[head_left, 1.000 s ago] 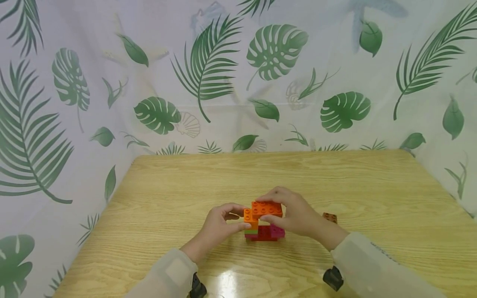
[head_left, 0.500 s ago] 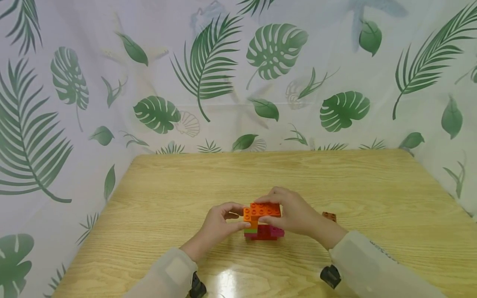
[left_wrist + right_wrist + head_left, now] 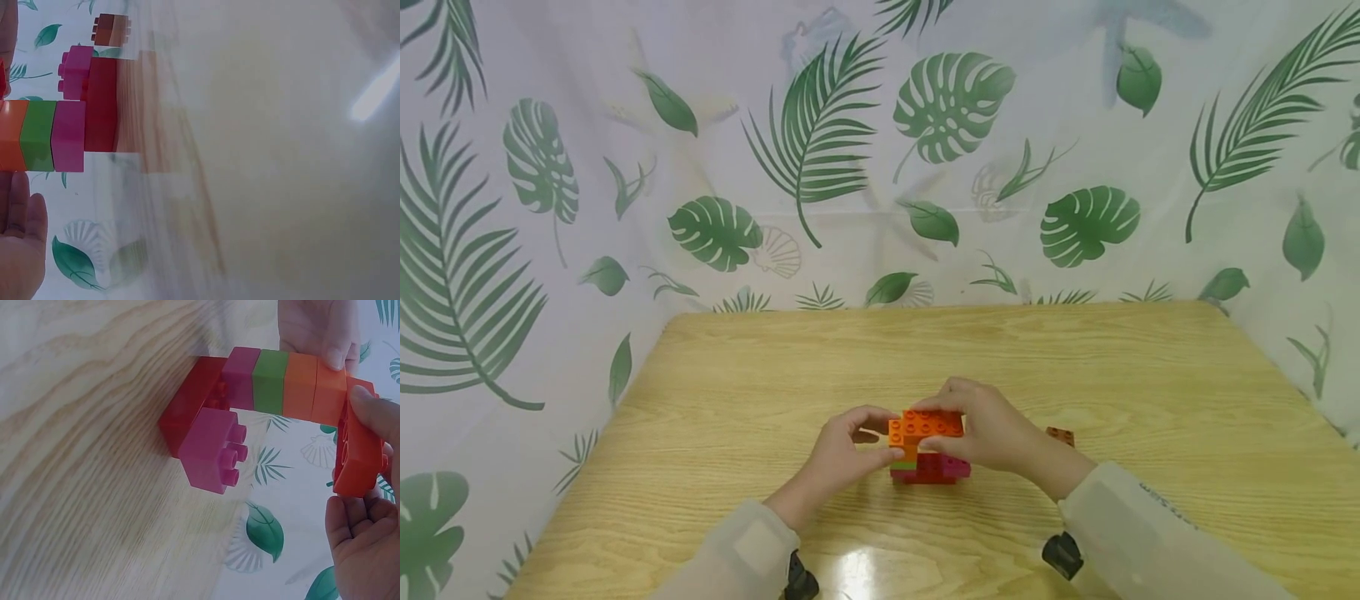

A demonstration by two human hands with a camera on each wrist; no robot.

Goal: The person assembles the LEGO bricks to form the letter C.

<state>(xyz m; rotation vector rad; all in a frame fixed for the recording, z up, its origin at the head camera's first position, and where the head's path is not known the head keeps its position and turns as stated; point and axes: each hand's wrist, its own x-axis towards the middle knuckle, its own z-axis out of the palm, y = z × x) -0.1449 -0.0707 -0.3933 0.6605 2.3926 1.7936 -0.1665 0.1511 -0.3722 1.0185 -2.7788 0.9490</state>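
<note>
Between both hands stands a small tower of toy building bricks. A red brick (image 3: 934, 469) forms its base, with a magenta brick (image 3: 209, 449) on one end. The other end carries a stack of magenta, a green brick (image 3: 270, 382) and two orange bricks (image 3: 301, 386). My left hand (image 3: 842, 454) holds the upper orange part, thumb on the near side and fingers behind. My right hand (image 3: 996, 425) grips a red-orange brick (image 3: 934, 424) between thumb and fingers. That brick overlaps the stack's top and juts right above the magenta one; whether it is fully seated I cannot tell.
A brown brick (image 3: 1061, 436) lies on the wooden table (image 3: 775, 367), just beyond the right wrist. Behind the table hangs a white cloth (image 3: 850, 258) with green leaf prints.
The red-orange brick in my right hand has shifted slightly left and down against the orange stack. My left hand has stayed nearly still.
</note>
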